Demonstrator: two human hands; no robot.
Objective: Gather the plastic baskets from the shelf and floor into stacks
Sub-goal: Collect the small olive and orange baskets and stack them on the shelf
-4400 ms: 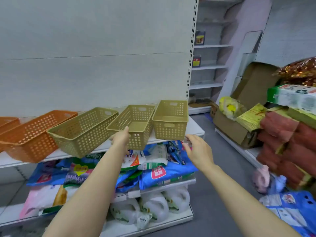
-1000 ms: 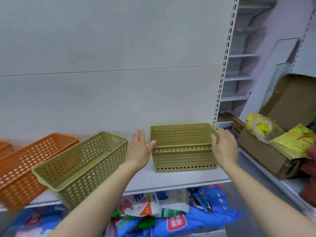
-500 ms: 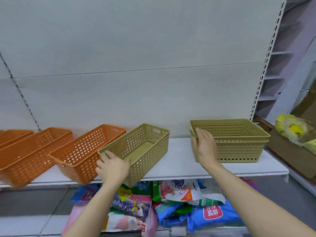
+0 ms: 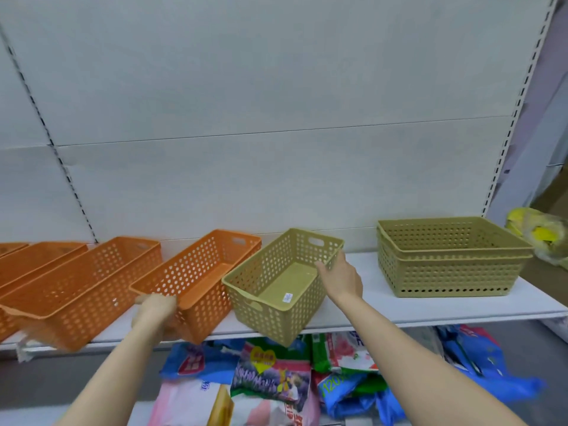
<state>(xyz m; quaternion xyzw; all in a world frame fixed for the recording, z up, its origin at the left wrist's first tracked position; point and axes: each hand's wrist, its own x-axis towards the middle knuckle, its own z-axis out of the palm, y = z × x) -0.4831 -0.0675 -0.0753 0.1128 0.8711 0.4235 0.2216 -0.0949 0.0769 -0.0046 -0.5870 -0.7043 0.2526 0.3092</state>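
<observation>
The right hand point(image 4: 339, 276) has its fingers on the right rim of a single olive-green perforated plastic basket point(image 4: 281, 282); whether they actually grip it I cannot tell. That basket sits skewed on the white shelf point(image 4: 368, 309), one corner jutting past the front edge. The left hand point(image 4: 155, 309), blurred, is curled around the near end of an orange perforated plastic basket point(image 4: 199, 281) just beside the green one. Further left, more orange baskets point(image 4: 80, 284) lie loose side by side, some cut off by the frame. At the right end of the shelf stands a stack of two nested olive-green baskets point(image 4: 451, 256). So one stack is begun; the loose green basket and all the orange ones remain to gather. No floor baskets are visible. Packaged goods point(image 4: 276, 379) fill the shelf below.
</observation>
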